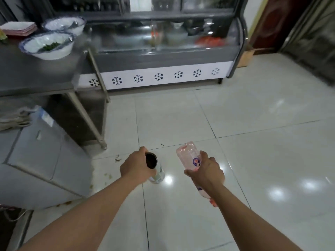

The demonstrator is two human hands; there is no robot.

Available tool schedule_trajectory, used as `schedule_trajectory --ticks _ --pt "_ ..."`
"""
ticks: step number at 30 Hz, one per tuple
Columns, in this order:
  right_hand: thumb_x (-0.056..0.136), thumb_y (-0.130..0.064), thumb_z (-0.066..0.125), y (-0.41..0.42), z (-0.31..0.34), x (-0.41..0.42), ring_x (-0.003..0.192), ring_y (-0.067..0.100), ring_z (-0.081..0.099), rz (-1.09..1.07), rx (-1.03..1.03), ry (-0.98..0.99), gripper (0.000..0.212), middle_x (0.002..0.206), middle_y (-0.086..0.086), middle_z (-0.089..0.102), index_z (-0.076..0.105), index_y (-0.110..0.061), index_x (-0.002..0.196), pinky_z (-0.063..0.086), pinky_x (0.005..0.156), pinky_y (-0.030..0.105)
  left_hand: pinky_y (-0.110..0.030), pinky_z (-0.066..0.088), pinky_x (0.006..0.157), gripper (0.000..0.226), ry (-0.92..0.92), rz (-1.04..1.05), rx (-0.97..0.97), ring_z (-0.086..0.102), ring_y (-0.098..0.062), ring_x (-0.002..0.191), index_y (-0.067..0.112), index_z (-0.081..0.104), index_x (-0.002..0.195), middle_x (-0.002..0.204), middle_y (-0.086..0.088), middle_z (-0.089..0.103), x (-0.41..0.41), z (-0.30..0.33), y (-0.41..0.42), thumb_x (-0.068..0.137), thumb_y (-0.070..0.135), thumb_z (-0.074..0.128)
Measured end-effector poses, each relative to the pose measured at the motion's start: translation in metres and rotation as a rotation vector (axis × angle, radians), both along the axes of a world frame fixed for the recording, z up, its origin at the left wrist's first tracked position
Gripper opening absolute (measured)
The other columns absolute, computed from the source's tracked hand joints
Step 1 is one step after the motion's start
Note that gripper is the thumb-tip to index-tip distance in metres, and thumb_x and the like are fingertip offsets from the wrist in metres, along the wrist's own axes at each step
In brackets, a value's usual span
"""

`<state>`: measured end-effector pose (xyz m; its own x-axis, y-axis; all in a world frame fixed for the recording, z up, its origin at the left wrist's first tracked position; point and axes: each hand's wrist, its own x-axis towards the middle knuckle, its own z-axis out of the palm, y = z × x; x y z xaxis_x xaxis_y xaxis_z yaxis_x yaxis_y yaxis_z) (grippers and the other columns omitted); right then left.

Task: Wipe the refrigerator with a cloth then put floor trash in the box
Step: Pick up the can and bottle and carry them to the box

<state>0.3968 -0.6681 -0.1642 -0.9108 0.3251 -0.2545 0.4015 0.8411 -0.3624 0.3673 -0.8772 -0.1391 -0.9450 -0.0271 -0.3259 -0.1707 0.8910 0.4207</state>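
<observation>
Clear plastic bottle [188,156] gripped by right hand [205,172]; left hand [135,167] clasps open can [154,166].

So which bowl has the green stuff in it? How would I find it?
Start at the grey steel table to the left of the glass-fronted refrigerator. Two white bowls with blue rims sit on it, near the refrigerator. The bowl with greens is the nearer one; the other bowl behind it shows no greens.
</observation>
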Motion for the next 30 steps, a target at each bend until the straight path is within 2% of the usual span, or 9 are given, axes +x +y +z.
schedule_trajectory --ticks 12,17,25,30 --pt "0.068 -0.047 0.070 0.214 0.076 -0.041 0.095 0.026 0.058 -0.318 -0.034 0.053 0.065 0.104 0.005 0.057 0.039 -0.020 0.118 0.051 0.081 0.038 -0.029 0.049 0.069 0.055 0.080 -0.270 0.132 0.060 -0.019 0.087 0.030 0.050 0.107 0.098 0.005 0.061 -0.097 0.063 0.230 0.058 0.030 0.076" --pt "0.070 -0.047 0.071 0.296 0.092 -0.098 0.094 0.026 0.058 -0.386 -0.023 0.050 0.066 0.106 0.006 0.056 0.037 -0.018 0.119 0.052 0.082 0.040 -0.027 0.048 0.066 0.051 0.095 -0.329 0.208 0.060 -0.018 0.084 0.031 0.052 0.104 0.095 0.006 0.061 -0.169 0.070 0.323 0.058 0.028 0.074" --pt "0.070 -0.051 0.071 0.426 0.118 -0.192 0.092 0.024 0.057 -0.490 -0.006 0.051 0.068 0.106 0.005 0.055 0.039 -0.020 0.121 0.046 0.072 0.033 -0.029 0.050 0.071 0.054 0.091 -0.446 0.181 0.060 -0.020 0.088 0.031 0.052 0.108 0.099 0.004 0.062 -0.279 0.091 0.460 0.059 0.032 0.075" --pt "0.068 -0.055 0.071 0.514 0.129 -0.249 0.093 0.025 0.058 -0.532 -0.003 0.079 0.070 0.107 0.005 0.056 0.040 -0.020 0.120 0.044 0.070 0.031 -0.026 0.044 0.066 0.055 0.126 -0.489 0.189 0.058 -0.018 0.084 0.031 0.052 0.108 0.097 0.005 0.062 -0.339 0.105 0.549 0.058 0.033 0.075"
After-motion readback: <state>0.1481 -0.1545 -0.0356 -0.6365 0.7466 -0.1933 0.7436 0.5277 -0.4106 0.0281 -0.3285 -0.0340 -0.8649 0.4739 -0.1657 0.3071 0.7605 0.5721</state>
